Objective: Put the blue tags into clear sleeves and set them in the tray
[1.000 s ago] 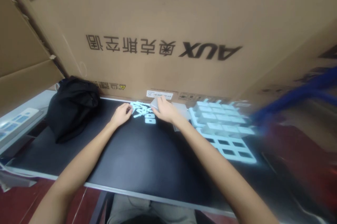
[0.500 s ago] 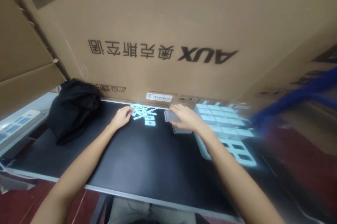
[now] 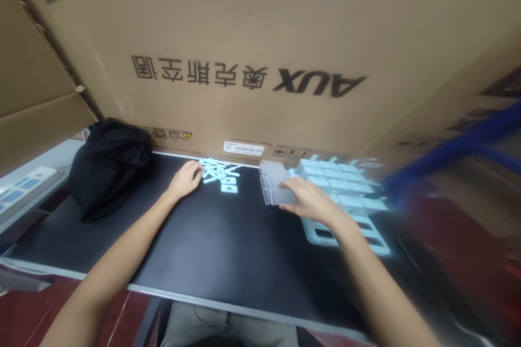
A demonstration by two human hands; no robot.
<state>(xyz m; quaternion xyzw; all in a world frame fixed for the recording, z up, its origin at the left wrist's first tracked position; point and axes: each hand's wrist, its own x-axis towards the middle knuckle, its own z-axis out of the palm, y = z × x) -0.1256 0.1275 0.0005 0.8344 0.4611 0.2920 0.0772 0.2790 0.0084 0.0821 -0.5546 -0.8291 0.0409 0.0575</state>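
At the far left-centre of the black table, my left hand (image 3: 186, 180) rests at the edge of a loose pile of small pale-blue plastic pieces (image 3: 222, 171). Its fingers are curled together, and whatever lies under the fingertips is hidden. My right hand (image 3: 311, 199) is beside several clear plastic boxes (image 3: 272, 183), which sit close together. Its thumb and fingers are apart, with the tips at the boxes' right side. Just beyond that hand stands a pale-blue rack (image 3: 342, 176) with rows of compartments and open rectangular slots in front, partly covered by my forearm.
A big cardboard carton (image 3: 244, 21) walls off the back of the black table (image 3: 211, 249). Black cloth (image 3: 109, 168) lies in a heap at the left, near a white box (image 3: 26, 189). A blue bar (image 3: 456, 146) juts in at the right.
My right hand has moved right, off the left part of the clear boxes, so more of them shows. My left hand stays by the pile. The view has shifted slightly.
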